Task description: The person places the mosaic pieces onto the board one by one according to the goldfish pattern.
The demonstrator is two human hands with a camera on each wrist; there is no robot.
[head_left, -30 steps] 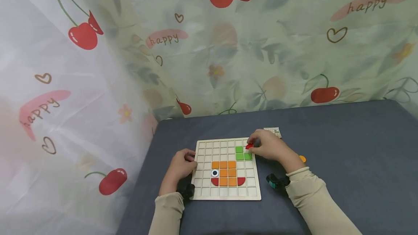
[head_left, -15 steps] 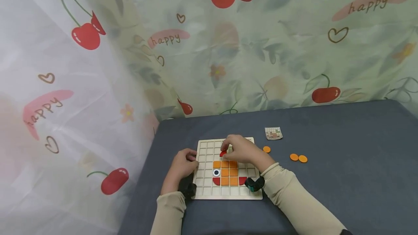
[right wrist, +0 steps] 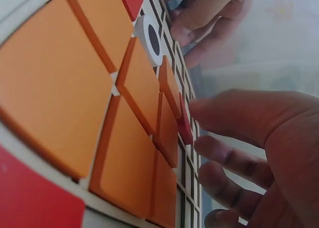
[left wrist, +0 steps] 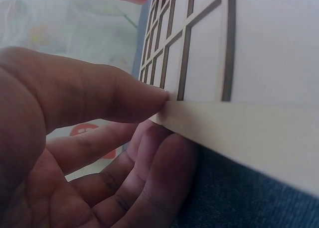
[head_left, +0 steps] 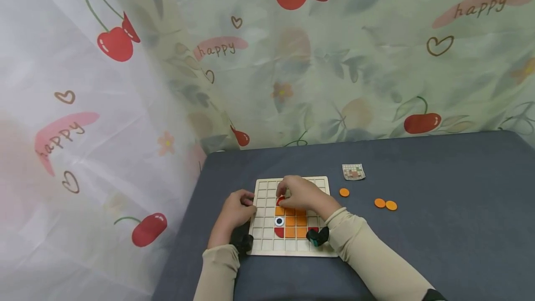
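Note:
On the table lies a wooden grid board (head_left: 263, 246) holding orange square tiles (head_left: 290, 221), a white eye tile (head_left: 279, 221) and red quarter-round tiles (head_left: 279, 232). My left hand (head_left: 236, 209) grips the board's left edge; in the left wrist view its thumb (left wrist: 124, 96) touches the top edge, other fingers curl beside and below it. My right hand (head_left: 302, 193) pinches a red tile (head_left: 280, 200) over the cell above the upper-left orange tile. In the right wrist view that red tile (right wrist: 185, 122) sits close to the thumb and fingertips. The right hand hides the green tiles.
Right of the board lie a single orange disc (head_left: 344, 192) and a pair of orange discs (head_left: 385, 204). A small printed card (head_left: 353, 172) lies behind them on the dark table cloth (head_left: 439, 189). A patterned curtain (head_left: 326, 73) hangs behind and at the left.
My right hand has carried the red tile leftward from the board's upper-right corner to above the orange tiles, uncovering the card and discs. The left hand keeps its hold on the board edge.

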